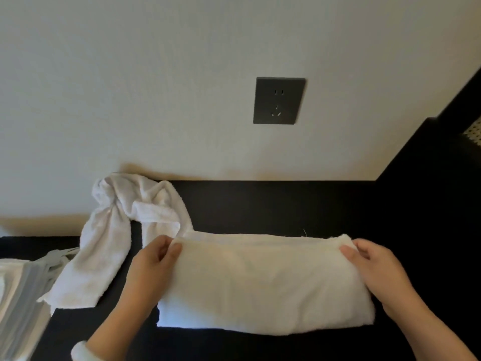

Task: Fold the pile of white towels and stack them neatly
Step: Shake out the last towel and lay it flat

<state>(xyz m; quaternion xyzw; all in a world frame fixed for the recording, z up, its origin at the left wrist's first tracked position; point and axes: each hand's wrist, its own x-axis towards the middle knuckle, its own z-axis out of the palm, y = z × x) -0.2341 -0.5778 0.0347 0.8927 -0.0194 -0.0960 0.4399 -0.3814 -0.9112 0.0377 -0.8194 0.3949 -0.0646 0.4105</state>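
A white towel lies folded into a wide rectangle on the black table in front of me. My left hand pinches its far left corner between thumb and fingers. My right hand pinches the far right corner the same way. A second white towel lies crumpled and unfolded to the left, its top bunched against the wall and its end trailing toward me. At the left edge sits a stack of folded white cloths, partly cut off by the frame.
A cream wall rises directly behind the table with a dark power socket on it. A black raised panel closes the right side. Bare black tabletop shows behind the folded towel and along the near edge.
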